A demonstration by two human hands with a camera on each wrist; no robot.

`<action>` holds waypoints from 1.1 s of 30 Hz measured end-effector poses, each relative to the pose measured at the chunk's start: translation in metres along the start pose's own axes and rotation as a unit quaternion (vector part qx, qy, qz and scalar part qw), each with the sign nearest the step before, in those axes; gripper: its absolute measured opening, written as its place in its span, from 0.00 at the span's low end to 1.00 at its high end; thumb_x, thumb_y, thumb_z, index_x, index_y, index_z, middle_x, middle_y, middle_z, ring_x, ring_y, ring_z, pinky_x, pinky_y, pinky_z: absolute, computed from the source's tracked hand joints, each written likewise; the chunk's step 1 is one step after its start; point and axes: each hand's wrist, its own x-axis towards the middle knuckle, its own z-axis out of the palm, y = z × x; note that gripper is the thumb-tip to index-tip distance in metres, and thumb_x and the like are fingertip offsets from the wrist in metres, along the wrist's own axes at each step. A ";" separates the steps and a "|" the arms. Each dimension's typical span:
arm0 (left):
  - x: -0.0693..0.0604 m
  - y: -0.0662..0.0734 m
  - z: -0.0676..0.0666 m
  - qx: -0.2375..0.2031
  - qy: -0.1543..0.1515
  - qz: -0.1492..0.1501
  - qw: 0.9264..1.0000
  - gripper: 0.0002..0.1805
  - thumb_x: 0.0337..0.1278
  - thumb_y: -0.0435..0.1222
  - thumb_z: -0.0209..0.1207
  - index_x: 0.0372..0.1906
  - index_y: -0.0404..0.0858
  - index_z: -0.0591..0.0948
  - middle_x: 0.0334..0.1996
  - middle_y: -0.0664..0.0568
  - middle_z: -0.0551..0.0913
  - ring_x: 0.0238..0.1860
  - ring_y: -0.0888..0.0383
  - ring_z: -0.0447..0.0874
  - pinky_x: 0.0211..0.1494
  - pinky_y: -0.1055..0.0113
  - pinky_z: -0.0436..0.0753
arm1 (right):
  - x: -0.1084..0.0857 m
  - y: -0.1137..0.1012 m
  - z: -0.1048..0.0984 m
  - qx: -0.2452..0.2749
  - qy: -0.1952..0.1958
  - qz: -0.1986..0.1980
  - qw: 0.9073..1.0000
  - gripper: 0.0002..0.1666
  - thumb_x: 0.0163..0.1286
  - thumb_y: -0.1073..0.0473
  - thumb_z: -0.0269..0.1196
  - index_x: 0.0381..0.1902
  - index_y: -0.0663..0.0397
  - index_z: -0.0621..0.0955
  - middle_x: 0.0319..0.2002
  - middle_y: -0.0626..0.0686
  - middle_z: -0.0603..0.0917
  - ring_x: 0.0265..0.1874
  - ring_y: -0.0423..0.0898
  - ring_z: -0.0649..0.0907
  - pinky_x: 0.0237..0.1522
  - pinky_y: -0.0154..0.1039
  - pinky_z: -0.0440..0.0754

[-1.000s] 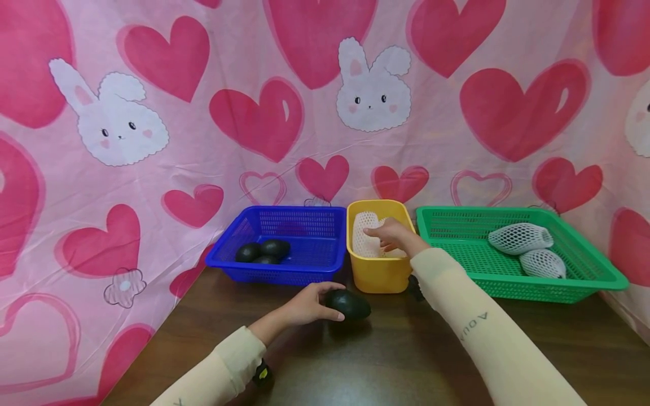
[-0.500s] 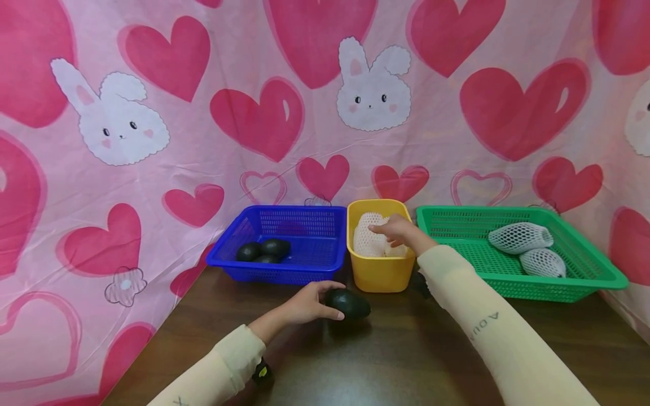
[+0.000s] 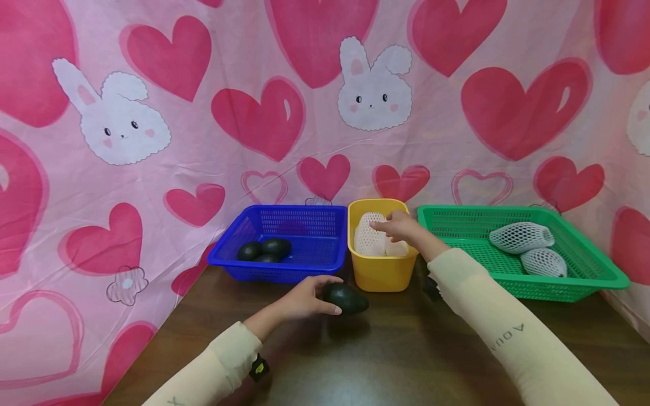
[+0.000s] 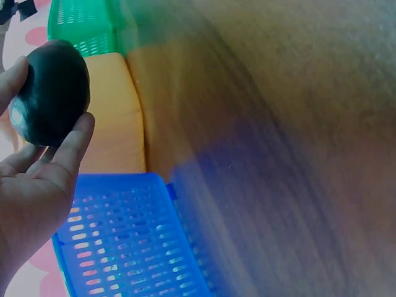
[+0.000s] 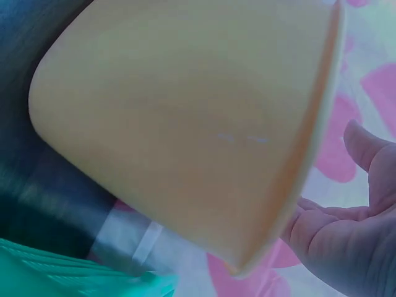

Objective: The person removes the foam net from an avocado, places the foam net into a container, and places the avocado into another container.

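A dark green avocado (image 3: 346, 299) is in my left hand (image 3: 308, 299), gripped between thumb and fingers just above the table. In the left wrist view the same avocado (image 4: 52, 93) sits against the fingertips and thumb. My right hand (image 3: 402, 226) is over the yellow bin (image 3: 383, 275), which holds white foam net sleeves (image 3: 370, 235). Its fingers reach past the rim; in the right wrist view the thumb of the right hand (image 5: 346, 241) stands apart from them, and the bin wall partly hides the fingertips. I see nothing held there.
To the left, a blue basket (image 3: 284, 276) holds several dark avocados (image 3: 276, 247). On the right stands a green basket (image 3: 558, 293) with two net-wrapped fruits (image 3: 522, 237). All rest on a brown wooden table (image 3: 386, 361) before a pink heart-print cloth (image 3: 304, 34).
My right hand has drawn slightly right over the yellow bin, and the sleeves inside have shifted and settled. The left hand, with the avocado, has moved up and left a little.
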 end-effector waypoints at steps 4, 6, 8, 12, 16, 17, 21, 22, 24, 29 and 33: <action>-0.003 0.006 -0.007 -0.003 0.002 0.007 1.000 0.34 0.50 0.37 0.72 0.64 0.37 0.74 0.50 0.49 0.81 0.43 0.55 0.82 0.45 0.63 0.82 | -0.008 -0.004 -0.002 0.016 0.012 -0.022 1.000 0.44 0.70 0.45 0.61 0.67 0.75 0.62 0.63 0.71 0.68 0.55 0.63 0.78 0.53 0.50 0.78; -0.005 0.009 -0.010 -0.004 0.002 0.010 1.000 0.35 0.50 0.37 0.72 0.64 0.37 0.73 0.52 0.49 0.80 0.44 0.55 0.82 0.46 0.63 0.82 | -0.013 -0.007 -0.004 0.024 0.021 -0.038 0.999 0.43 0.70 0.46 0.61 0.67 0.75 0.62 0.64 0.71 0.68 0.55 0.63 0.78 0.52 0.50 0.78; -0.006 0.012 -0.015 -0.001 0.005 0.013 1.000 0.35 0.50 0.38 0.72 0.65 0.38 0.73 0.53 0.50 0.80 0.44 0.55 0.82 0.47 0.63 0.82 | -0.017 -0.010 -0.006 0.039 0.026 -0.052 0.998 0.42 0.70 0.47 0.61 0.67 0.75 0.63 0.63 0.71 0.69 0.55 0.63 0.78 0.52 0.50 0.78; -0.009 0.018 -0.025 0.005 0.015 0.029 0.999 0.35 0.49 0.38 0.72 0.65 0.38 0.73 0.56 0.50 0.79 0.48 0.55 0.81 0.50 0.62 0.81 | -0.026 -0.015 -0.009 0.078 0.029 -0.072 0.994 0.41 0.72 0.49 0.60 0.67 0.75 0.62 0.62 0.71 0.71 0.56 0.63 0.77 0.54 0.51 0.77; -0.012 0.025 -0.037 0.007 0.029 0.042 0.999 0.35 0.50 0.39 0.72 0.64 0.40 0.74 0.58 0.50 0.77 0.52 0.54 0.80 0.52 0.60 0.80 | -0.035 -0.021 -0.011 0.116 0.039 -0.077 0.989 0.36 0.71 0.49 0.60 0.65 0.71 0.67 0.59 0.68 0.75 0.56 0.62 0.78 0.53 0.50 0.77; -0.012 0.027 -0.040 0.005 0.033 0.043 0.999 0.34 0.50 0.39 0.72 0.64 0.40 0.74 0.58 0.50 0.77 0.53 0.54 0.79 0.53 0.60 0.80 | -0.037 -0.022 -0.011 0.126 0.041 -0.079 0.988 0.35 0.71 0.49 0.60 0.64 0.71 0.68 0.58 0.68 0.76 0.56 0.62 0.78 0.53 0.50 0.77; -0.014 0.033 -0.052 -0.005 0.053 0.045 0.998 0.34 0.50 0.39 0.72 0.64 0.43 0.74 0.59 0.50 0.76 0.54 0.53 0.79 0.51 0.60 0.80 | -0.044 -0.025 -0.007 0.167 0.046 -0.087 0.981 0.31 0.72 0.49 0.60 0.61 0.69 0.71 0.55 0.67 0.78 0.54 0.59 0.80 0.50 0.46 0.79; -0.014 0.034 -0.055 -0.009 0.058 0.045 0.997 0.34 0.50 0.39 0.72 0.64 0.42 0.74 0.59 0.49 0.77 0.54 0.53 0.80 0.51 0.59 0.81 | -0.046 -0.025 -0.005 0.175 0.046 -0.088 0.980 0.31 0.72 0.50 0.60 0.61 0.69 0.72 0.55 0.67 0.78 0.54 0.59 0.80 0.50 0.45 0.80; -0.013 0.036 -0.060 -0.013 0.070 0.046 0.996 0.34 0.50 0.39 0.72 0.64 0.41 0.73 0.58 0.48 0.78 0.53 0.51 0.80 0.50 0.59 0.81 | -0.048 -0.026 -0.001 0.191 0.040 -0.088 0.977 0.30 0.72 0.51 0.60 0.61 0.69 0.72 0.54 0.67 0.79 0.54 0.59 0.80 0.49 0.44 0.80; -0.012 0.036 -0.073 -0.017 0.109 0.046 0.993 0.34 0.50 0.36 0.72 0.64 0.38 0.73 0.57 0.45 0.78 0.54 0.49 0.80 0.51 0.57 0.81 | -0.053 -0.028 0.013 0.201 0.017 -0.071 0.977 0.29 0.72 0.50 0.60 0.61 0.67 0.73 0.53 0.67 0.80 0.53 0.58 0.81 0.51 0.47 0.79; -0.010 0.034 -0.080 -0.011 0.141 0.043 0.989 0.34 0.49 0.35 0.72 0.63 0.38 0.74 0.57 0.44 0.78 0.55 0.49 0.79 0.53 0.56 0.80 | -0.057 -0.032 0.026 0.196 0.006 -0.053 0.979 0.28 0.71 0.48 0.61 0.59 0.64 0.75 0.51 0.64 0.82 0.51 0.56 0.83 0.50 0.47 0.80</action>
